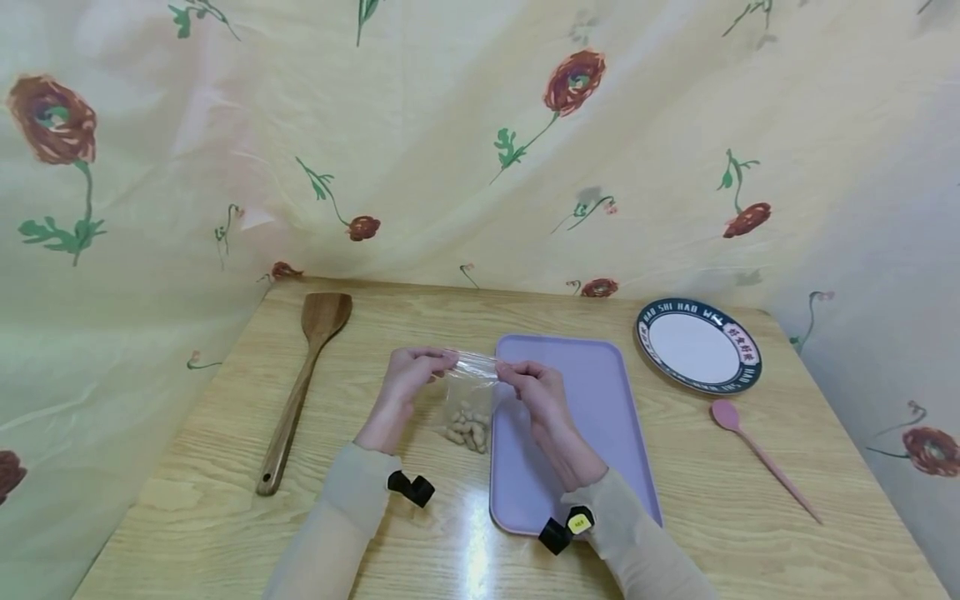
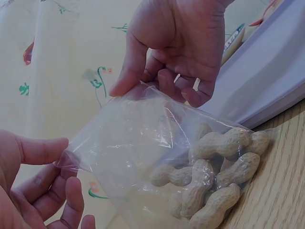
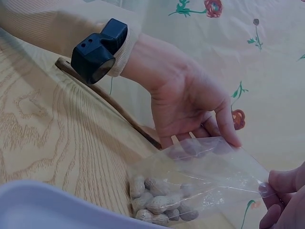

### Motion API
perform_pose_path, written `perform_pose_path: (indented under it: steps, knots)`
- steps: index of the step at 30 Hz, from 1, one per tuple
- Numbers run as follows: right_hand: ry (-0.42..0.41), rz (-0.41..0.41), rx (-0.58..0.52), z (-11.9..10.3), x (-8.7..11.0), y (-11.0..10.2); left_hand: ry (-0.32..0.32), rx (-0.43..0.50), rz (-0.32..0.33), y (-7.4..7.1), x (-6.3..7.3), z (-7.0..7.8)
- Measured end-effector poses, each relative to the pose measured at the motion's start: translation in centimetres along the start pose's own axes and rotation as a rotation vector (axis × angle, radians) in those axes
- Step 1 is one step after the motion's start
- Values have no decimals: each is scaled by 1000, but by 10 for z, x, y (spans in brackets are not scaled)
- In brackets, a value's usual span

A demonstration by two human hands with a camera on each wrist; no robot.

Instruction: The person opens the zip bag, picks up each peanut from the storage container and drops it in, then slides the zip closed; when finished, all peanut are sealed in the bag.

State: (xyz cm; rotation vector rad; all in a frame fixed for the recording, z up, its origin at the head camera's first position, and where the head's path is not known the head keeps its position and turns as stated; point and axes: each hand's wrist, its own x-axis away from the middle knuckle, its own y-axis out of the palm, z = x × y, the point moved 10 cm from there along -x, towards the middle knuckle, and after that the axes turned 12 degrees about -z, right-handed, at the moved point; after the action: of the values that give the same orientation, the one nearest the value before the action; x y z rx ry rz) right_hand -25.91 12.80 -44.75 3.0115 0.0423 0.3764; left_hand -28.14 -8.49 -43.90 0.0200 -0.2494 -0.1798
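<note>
A clear zip bag (image 1: 470, 392) hangs upright between both hands, with several unshelled peanuts (image 1: 468, 429) gathered at its bottom. My left hand (image 1: 410, 377) pinches one top corner between thumb and fingers. The opposite corner is pinched by my right hand (image 1: 536, 387), so the top edge is stretched straight. In the left wrist view the peanuts (image 2: 209, 181) show through the plastic, low and close over the wooden table. Just right of the bag lies a lavender tray (image 1: 592, 400), with my right hand and forearm over it.
On the left of the wooden table (image 1: 217, 467) lies a wooden spatula (image 1: 303, 383). A plate (image 1: 693, 346) with a dark lettered rim sits at the back right, and a pink spoon (image 1: 757, 450) lies in front of it. Flowered cloth (image 1: 435, 150) hangs behind.
</note>
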Motion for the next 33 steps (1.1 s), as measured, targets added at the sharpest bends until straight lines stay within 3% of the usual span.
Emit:
perform_pose_path:
  steps: [12,19,25,33]
  knots:
    - [-15,-22,12,1,-5,1,23,-11,-17,-1,0,2]
    - [-20,-39,42,1,-7,2,41,14,51,-1,0,4]
    - [-11,-61,-13,4,-10,4,42,-37,107,-8,3,5]
    - [-14,-92,-51,0,-12,3,69,-8,121,-14,1,4]
